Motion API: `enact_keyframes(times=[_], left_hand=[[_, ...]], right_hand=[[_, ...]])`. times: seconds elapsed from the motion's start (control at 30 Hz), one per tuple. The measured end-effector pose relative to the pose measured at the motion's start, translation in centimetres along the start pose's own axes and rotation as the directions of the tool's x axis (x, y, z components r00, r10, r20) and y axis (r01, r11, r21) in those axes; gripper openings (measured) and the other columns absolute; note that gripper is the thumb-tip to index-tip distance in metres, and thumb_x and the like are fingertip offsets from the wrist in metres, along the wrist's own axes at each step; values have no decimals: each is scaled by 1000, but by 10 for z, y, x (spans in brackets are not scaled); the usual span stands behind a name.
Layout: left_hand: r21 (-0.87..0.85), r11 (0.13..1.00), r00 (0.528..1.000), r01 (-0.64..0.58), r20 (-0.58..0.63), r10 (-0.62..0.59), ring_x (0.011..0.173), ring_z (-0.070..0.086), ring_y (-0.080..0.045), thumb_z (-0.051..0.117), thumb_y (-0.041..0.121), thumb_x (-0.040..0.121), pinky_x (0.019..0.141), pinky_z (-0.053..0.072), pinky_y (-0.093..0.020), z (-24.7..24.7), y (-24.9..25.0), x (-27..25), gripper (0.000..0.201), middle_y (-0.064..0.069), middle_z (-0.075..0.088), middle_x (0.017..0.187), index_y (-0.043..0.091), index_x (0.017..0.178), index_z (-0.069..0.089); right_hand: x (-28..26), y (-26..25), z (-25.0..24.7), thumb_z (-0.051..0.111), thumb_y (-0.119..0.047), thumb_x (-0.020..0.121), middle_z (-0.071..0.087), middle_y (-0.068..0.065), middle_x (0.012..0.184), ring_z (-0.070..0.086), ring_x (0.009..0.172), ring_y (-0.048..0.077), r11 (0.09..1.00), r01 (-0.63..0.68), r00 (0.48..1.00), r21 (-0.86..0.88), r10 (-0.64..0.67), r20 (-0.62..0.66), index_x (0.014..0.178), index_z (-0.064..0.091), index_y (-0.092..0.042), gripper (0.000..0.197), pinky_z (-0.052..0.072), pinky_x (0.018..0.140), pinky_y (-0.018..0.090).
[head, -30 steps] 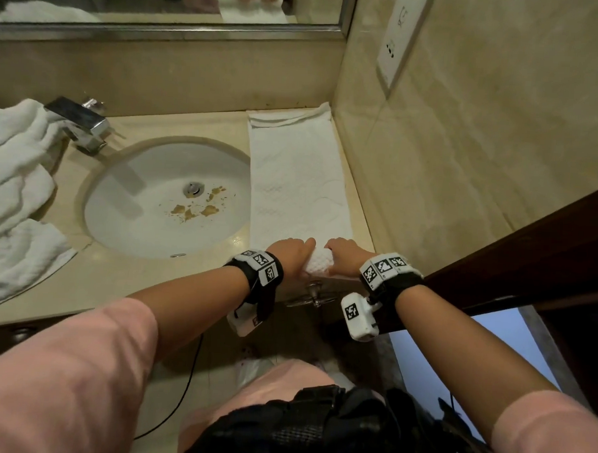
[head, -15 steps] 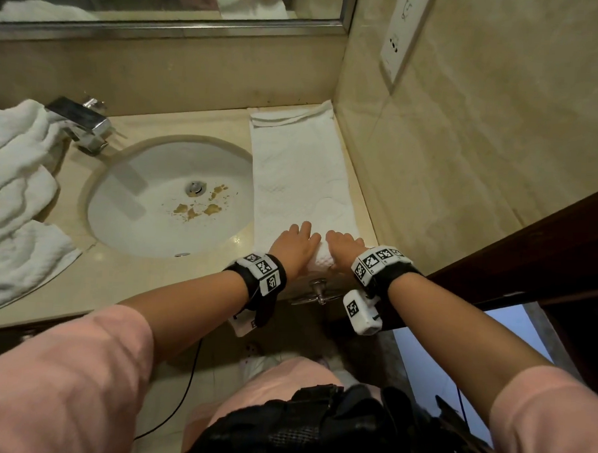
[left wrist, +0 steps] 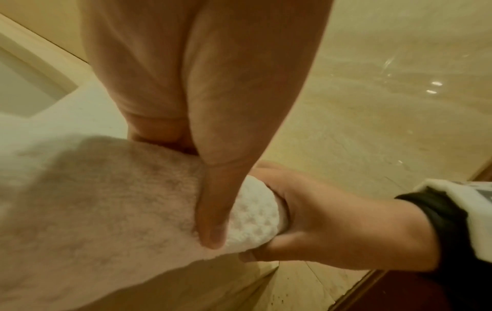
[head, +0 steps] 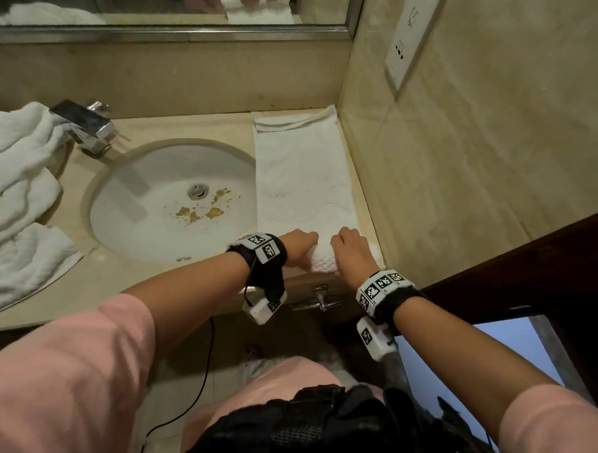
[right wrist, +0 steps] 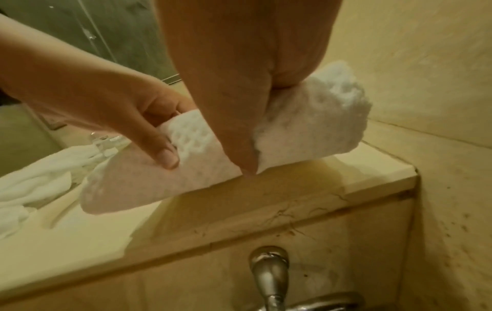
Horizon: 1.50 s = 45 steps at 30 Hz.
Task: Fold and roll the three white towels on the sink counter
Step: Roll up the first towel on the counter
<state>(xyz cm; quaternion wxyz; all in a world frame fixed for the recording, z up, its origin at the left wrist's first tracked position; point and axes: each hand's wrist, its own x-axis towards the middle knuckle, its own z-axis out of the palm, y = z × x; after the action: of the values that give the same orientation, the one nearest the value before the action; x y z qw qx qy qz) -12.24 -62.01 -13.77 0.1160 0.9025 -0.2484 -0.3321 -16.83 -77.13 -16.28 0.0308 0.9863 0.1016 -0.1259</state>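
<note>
A long folded white towel lies flat on the counter between the sink and the right wall. Its near end is wound into a tight roll at the counter's front edge. My left hand grips the roll's left part, fingers curled over the top and thumb on the near side. My right hand grips the right part of the roll the same way, its thumb pressing the front. Two more white towels lie crumpled at the counter's left end.
The oval sink basin with brown stains lies left of the towel, a chrome faucet behind it. The tiled wall with an outlet hems the towel on the right. A mirror runs along the back. A metal handle juts below the counter edge.
Half a second ago my fingers lay stretched forward over the roll; now both hands are curled round it again. The roll has advanced slightly along the towel.
</note>
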Motion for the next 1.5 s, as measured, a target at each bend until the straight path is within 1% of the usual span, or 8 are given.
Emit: enact_keyframes(times=[0.17,0.4,0.53,0.8,0.97,1.13,1.3,1.5], left_hand=[[102,995,996,17,-90,-7,104,53,-31,56,15,90,85,44,-36,13,5,-2,33,-17,51,119,3,120,47],[338,939,953,60,-300,47,102,51,-30,57,6,86,77,39,-34,32,5,-5,39,-13,53,115,8,122,43],[262,965,974,-2,-220,61,97,56,-31,61,11,86,71,40,-35,21,-1,-1,40,-14,60,107,7,120,41],[93,995,997,-29,-65,35,105,57,-29,77,20,77,82,44,-35,15,-9,14,43,-11,62,112,9,114,57],[186,981,997,56,-60,-46,114,45,-29,77,36,76,93,42,-40,22,-14,18,56,-8,46,123,20,125,55],[279,960,991,30,-132,8,108,48,-31,67,16,83,85,44,-38,32,-11,12,53,-13,42,123,9,129,42],[460,885,972,-73,-166,166,100,50,-28,64,14,83,75,40,-33,29,-20,3,59,-10,47,118,15,134,35],[286,954,987,-88,-104,122,94,56,-29,54,-1,86,72,40,-33,19,-21,6,54,-11,58,113,17,133,36]], right_hand=[[15,4,-4,65,-8,83,47,7,121,41,116,27,991,-65,991,115,51,120,115,55,-10,34,36,92,34],[29,14,-12,75,-19,76,56,11,115,52,111,29,972,-78,972,220,25,233,115,59,-10,43,45,94,36],[26,14,-10,81,-14,68,61,7,111,57,104,27,949,-106,971,298,34,239,113,53,-14,53,48,88,38],[15,10,4,73,-22,80,48,8,122,48,112,25,993,-31,985,114,11,171,127,48,-14,54,44,91,35],[17,13,1,71,-18,82,58,7,116,54,104,24,983,-33,976,179,-7,217,124,47,-17,49,49,85,35],[26,17,-6,81,-16,72,64,6,109,60,98,24,951,-88,969,297,13,247,109,58,-17,44,50,85,35],[33,21,-3,82,-18,70,63,8,109,57,102,24,944,-88,965,317,1,264,108,61,-12,43,44,85,32],[26,18,-2,73,-28,80,54,7,114,55,107,24,992,-31,980,126,6,200,123,58,-18,46,50,87,36]])
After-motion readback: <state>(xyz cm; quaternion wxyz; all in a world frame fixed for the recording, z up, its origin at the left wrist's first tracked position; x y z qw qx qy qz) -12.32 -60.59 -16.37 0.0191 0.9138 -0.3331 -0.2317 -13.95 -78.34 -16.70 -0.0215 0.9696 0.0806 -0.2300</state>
